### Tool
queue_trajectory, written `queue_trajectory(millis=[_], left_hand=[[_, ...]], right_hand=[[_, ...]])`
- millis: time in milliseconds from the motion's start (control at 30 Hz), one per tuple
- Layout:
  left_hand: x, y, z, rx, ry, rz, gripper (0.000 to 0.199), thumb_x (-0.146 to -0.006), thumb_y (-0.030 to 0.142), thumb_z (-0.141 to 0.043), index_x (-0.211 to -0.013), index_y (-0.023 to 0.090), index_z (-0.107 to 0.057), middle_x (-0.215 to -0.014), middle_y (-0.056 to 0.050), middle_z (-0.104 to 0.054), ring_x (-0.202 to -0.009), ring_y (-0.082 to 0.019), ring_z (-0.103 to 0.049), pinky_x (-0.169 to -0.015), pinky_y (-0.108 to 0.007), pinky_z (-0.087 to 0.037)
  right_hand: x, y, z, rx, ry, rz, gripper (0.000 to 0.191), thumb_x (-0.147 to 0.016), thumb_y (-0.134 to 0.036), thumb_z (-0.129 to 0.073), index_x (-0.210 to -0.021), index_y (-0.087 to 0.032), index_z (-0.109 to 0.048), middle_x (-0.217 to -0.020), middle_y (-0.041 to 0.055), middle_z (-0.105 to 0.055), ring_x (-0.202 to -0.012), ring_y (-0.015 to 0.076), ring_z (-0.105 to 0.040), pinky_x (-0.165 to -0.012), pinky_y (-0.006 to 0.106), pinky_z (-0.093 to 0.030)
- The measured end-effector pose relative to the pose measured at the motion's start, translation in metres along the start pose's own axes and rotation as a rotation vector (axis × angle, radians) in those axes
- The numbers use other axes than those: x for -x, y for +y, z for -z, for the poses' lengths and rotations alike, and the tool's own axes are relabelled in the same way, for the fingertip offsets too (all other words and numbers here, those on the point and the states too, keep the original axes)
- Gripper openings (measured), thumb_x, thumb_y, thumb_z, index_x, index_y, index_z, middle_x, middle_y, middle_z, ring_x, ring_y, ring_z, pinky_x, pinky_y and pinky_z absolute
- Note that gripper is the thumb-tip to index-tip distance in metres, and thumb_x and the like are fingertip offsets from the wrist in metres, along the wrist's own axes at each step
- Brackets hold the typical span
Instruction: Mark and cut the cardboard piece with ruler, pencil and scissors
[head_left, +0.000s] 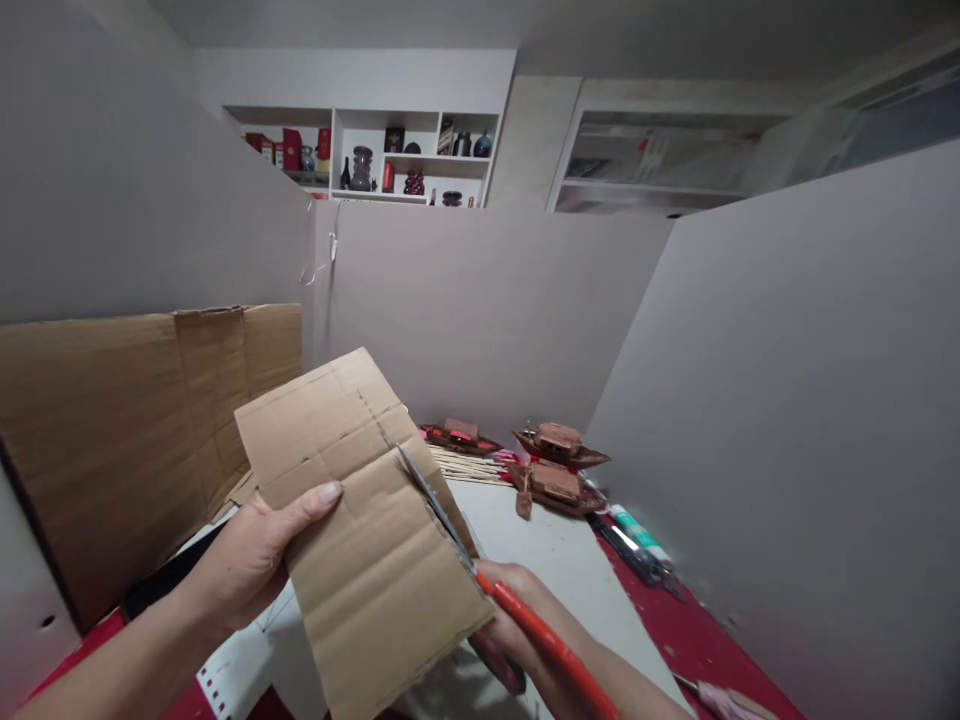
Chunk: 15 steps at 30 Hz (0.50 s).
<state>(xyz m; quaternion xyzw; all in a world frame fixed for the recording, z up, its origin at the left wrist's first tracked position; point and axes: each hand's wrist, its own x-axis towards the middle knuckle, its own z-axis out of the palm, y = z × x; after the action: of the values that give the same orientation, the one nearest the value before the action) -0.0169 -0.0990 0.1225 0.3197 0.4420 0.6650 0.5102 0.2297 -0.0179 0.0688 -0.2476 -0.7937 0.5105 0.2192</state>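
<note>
**Left hand clamps the cardboard piece, scissors in its right side!**

We start at the far left of the cardboard piece, where a large cardboard sheet stands upright. Now the left hand, at the piece's left edge: we see its thumb pressed on the face, the grip firm, fingers hidden behind. The cardboard piece itself tilts in mid-air, and what a line on it, dashes running up ahead of the blade! Behind its right edge we catch thin sticks and a model boat. At its lower right corner the right hand wraps the red-handled scissors; how wide the blades stand, we cannot tell. Beyond, right of the piece, we spot two more boats, then a green-and-white tube farther right, near the red cloth.
</note>
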Motion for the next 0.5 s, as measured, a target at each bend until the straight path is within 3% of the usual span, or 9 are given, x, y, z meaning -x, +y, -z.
queue_trajectory(millis=[133, 300, 500], left_hand=[[0.001, 0.000, 0.000, 0.010, -0.015, 0.008, 0.032, -0.067, 0.030, -0.088, -0.094, 0.016, -0.076, -0.090, -0.009, -0.080, -0.074, -0.023, -0.074, -0.070, -0.030, -0.060], [-0.003, -0.002, 0.001, 0.014, -0.040, 0.004, 0.031, -0.068, 0.031, -0.088, -0.092, 0.016, -0.077, -0.091, -0.009, -0.080, -0.074, -0.020, -0.073, -0.072, -0.028, -0.059], [-0.007, -0.007, 0.000, 0.031, -0.073, 0.012, 0.037, -0.067, 0.031, -0.089, -0.098, 0.016, -0.077, -0.095, -0.010, -0.079, -0.079, -0.023, -0.074, -0.073, -0.029, -0.059]], right_hand=[[0.003, 0.001, -0.007, -0.045, 0.045, -0.097, 0.062, -0.081, -0.080, -0.046, -0.073, -0.018, -0.051, -0.046, -0.0062, -0.043, -0.038, 0.0064, -0.038, -0.039, 0.017, -0.029], [0.005, 0.005, -0.011, -0.011, 0.039, -0.051, 0.072, -0.077, -0.088, -0.039, -0.070, -0.018, -0.051, -0.041, -0.0066, -0.040, -0.035, 0.0053, -0.033, -0.037, 0.017, -0.023], [0.001, 0.017, -0.009, -0.088, 0.001, 0.017, 0.065, -0.084, -0.081, -0.040, -0.074, -0.018, -0.050, -0.050, -0.0057, -0.042, -0.040, 0.0068, -0.036, -0.041, 0.019, -0.029]])
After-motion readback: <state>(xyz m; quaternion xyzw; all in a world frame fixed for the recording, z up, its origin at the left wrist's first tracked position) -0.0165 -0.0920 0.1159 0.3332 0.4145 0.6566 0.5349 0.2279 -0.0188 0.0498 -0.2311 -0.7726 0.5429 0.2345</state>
